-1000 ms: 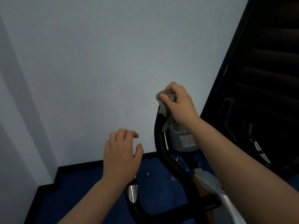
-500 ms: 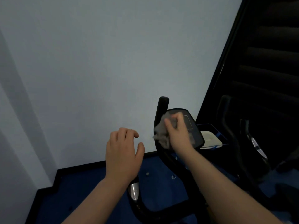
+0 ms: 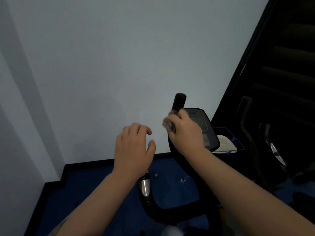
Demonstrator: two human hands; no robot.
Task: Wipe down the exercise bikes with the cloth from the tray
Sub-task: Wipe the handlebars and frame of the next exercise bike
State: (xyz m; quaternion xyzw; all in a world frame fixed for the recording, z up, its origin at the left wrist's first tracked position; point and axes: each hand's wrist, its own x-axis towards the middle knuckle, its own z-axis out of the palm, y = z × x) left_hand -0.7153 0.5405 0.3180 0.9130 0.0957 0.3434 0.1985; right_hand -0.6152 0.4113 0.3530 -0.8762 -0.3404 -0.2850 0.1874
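My right hand (image 3: 186,133) has its fingers (image 3: 177,116) curled round the grey cloth (image 3: 167,122), holding it against the upright black handlebar (image 3: 179,101) of the exercise bike (image 3: 170,210), just left of the console (image 3: 202,123). The cloth is blurred, so I can only say it looks bunched between palm and bar, partly showing at the left edge of the hand. My left hand (image 3: 134,150) hangs in the air to the left of that bar, palm down, fingers loosely bent and thumb apart, with nothing in it; the silver-tipped end of the other handlebar (image 3: 144,186) shows just below its wrist. Beyond the console, to the right, a blue-rimmed tray (image 3: 238,143) sits with something pale in it. A second bike (image 3: 265,142) stands in the dark at far right. The pale wall (image 3: 119,65) fills the upper view and blue floor (image 3: 85,193) lies below.
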